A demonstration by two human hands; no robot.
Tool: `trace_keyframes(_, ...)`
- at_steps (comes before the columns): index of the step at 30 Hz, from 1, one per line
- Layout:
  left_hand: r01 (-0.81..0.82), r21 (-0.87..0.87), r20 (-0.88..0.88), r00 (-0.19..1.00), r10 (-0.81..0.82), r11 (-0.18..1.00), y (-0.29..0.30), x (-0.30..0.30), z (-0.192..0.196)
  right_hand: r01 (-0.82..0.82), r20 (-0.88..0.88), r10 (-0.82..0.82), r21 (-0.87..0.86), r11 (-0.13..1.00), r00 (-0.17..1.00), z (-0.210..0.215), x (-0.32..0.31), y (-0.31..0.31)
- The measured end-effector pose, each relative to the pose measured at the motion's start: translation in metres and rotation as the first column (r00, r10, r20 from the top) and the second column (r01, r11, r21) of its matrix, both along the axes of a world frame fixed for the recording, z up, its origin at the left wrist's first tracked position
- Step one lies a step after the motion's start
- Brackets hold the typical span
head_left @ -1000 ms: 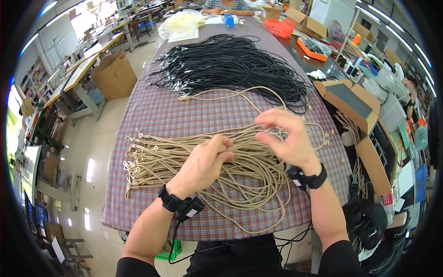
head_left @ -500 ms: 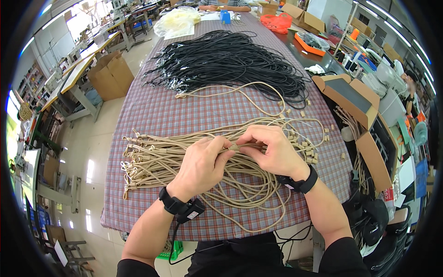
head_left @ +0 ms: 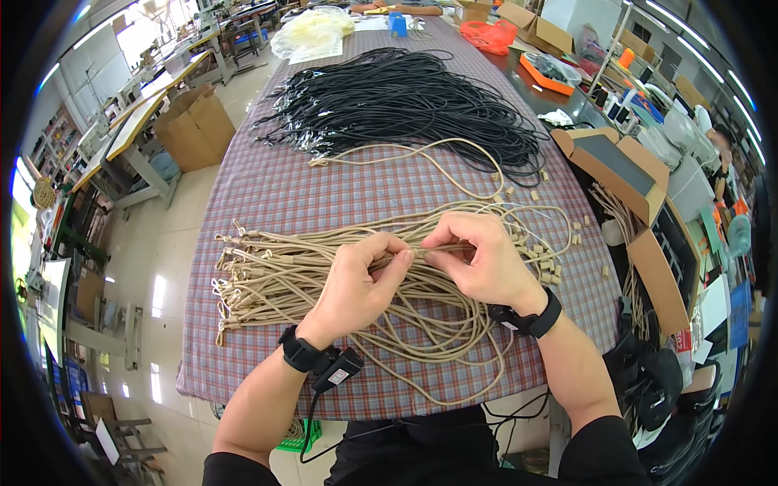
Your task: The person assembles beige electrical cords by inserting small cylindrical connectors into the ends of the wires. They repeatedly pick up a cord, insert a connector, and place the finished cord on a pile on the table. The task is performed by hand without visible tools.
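The tan cord bundle (head_left: 429,304) runs left to right, metal hooks (head_left: 222,288) at its left end. Left hand (head_left: 359,279) and right hand (head_left: 480,257) angle inward, fingertips pinching one cord (head_left: 418,251).

fingertips of the left hand (head_left: 361,279) and right hand (head_left: 486,263) cover most of a small beige piece (head_left: 418,252), so its kind cannot be told, and both hide stretches of the beige cords (head_left: 429,301) below. the checked tablecloth (head_left: 263,190) hides much of a green crate (head_left: 312,437), the lower edge cuts off both black sleeves (head_left: 604,454), and the top edge crops a co-worker (head_left: 427,10) to the forearms.
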State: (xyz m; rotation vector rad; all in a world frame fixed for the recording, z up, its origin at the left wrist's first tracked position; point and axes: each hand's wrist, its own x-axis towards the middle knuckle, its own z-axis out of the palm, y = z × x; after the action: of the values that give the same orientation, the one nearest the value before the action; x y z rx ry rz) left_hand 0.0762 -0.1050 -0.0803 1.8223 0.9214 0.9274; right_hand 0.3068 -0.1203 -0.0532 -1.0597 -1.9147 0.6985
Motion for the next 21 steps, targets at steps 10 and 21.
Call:
trace_keyframes(10, -0.024, 0.013, 0.022, 0.999, 0.024, 1.000, -0.0008, 0.0056, -0.0054, -0.052, 0.011, 0.052, 0.103, 0.993, 0.999, -0.0090, 0.0010, 0.0027)
trace_keyframes(21, -0.090, 0.259, -0.063, 0.992, 0.110, 0.962, -0.0023, 0.0045, -0.0017, 0.021, -0.006, -0.022, -0.082, 0.996, 1.000, -0.0006, 0.0047, -0.0001)
